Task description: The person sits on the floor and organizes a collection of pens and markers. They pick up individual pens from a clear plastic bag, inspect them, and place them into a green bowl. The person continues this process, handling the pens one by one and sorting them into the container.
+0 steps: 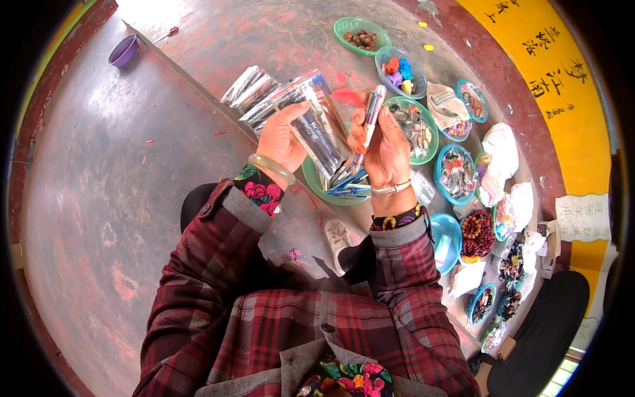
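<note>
- Clamped in left hand (283,137), thumb on top: clear pouch (324,140).
- Pinched in right hand's (386,153) curled fingers: pens (375,109), above green basin (312,180).
- Close on right: crowded bowls (452,231), tightening room.
- Leftward: broad grey floor (92,218), red-flecked, crossed by dark groove (198,87).
- Beyond: purple basin (123,53); rightward, yellow wall (575,147).

Premises appear to be a plain room or hall serving as makeshift workshop or stall; which of the two cannot be determined; floor (99,198) worn, red-flecked; wall (506,46) yellow with dark brushed lettering (548,40) above a maroon band (508,86); plastic baskets (340,33) of beads (477,233) and assorted small goods stand on the floor.
</note>
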`<state>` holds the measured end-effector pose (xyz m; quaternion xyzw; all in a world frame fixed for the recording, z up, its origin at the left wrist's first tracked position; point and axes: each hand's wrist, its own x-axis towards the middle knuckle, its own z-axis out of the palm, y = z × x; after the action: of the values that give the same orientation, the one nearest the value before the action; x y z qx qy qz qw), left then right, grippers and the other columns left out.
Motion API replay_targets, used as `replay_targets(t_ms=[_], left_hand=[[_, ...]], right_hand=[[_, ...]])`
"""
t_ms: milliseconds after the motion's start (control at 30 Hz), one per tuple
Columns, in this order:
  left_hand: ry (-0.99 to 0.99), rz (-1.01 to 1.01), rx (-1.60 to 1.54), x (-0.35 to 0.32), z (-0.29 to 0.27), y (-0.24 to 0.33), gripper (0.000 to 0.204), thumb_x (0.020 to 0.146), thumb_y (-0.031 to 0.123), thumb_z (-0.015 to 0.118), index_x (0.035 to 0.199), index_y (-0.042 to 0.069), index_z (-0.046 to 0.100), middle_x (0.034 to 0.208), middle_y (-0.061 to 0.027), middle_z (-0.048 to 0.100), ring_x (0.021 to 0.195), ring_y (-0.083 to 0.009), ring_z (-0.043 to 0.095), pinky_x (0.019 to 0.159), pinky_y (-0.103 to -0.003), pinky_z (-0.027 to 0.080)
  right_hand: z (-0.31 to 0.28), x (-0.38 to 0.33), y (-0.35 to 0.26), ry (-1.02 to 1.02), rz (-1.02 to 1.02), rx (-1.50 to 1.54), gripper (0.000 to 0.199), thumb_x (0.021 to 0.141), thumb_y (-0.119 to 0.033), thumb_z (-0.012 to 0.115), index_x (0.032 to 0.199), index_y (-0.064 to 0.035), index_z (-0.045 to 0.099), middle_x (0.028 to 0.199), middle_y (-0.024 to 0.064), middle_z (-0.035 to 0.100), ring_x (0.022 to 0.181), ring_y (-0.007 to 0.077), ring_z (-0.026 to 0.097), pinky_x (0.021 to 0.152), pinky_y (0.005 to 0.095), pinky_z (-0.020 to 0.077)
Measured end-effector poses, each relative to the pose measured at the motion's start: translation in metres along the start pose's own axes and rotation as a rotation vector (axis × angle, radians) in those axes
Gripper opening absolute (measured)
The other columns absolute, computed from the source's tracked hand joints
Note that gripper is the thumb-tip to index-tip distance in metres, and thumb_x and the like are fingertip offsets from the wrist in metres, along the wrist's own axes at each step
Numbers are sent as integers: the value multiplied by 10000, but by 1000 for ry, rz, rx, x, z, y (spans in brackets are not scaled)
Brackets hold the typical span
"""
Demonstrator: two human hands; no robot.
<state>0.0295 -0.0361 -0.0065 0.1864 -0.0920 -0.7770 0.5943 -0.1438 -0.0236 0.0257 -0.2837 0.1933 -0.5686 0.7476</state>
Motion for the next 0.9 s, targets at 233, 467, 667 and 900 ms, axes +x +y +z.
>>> replay_targets(t_ms=[233, 467, 667, 900], left_hand=[[-7, 10, 2, -1, 1, 0, 183, 848, 52, 572, 1030, 31, 583, 919, -79, 657, 850, -204, 641, 787, -353, 515], [-11, 11, 8, 1, 1, -1, 180, 857, 60, 557, 1033, 27, 578, 926, -84, 653, 851, -213, 642, 795, -371, 518], [-22, 14, 13, 1, 0, -1, 182, 863, 58, 547, 1039, 22, 580, 950, -88, 655, 875, -214, 641, 819, -376, 513], [-27, 8, 5, 3, -5, -1, 191, 863, 56, 542, 1044, 12, 583, 965, -103, 657, 886, -228, 642, 830, -379, 509]], right_hand=[[3, -2, -1, 53, 38, -21, 477, 936, -438, 475, 1115, 2, 522, 723, 64, 544, 528, 132, 461, 456, 251, 355], [1, -1, -1, 125, 44, -73, 447, 911, -458, 495, 921, -17, 566, 589, 3, 409, 479, 107, 391, 402, 235, 324], [-5, 0, -3, 96, 88, 9, 360, 880, -366, 499, 906, -14, 565, 580, -2, 393, 473, 111, 385, 392, 239, 327], [-1, 3, -2, 101, 38, 60, 309, 875, -298, 471, 924, -3, 550, 598, 14, 395, 487, 127, 392, 401, 245, 330]])
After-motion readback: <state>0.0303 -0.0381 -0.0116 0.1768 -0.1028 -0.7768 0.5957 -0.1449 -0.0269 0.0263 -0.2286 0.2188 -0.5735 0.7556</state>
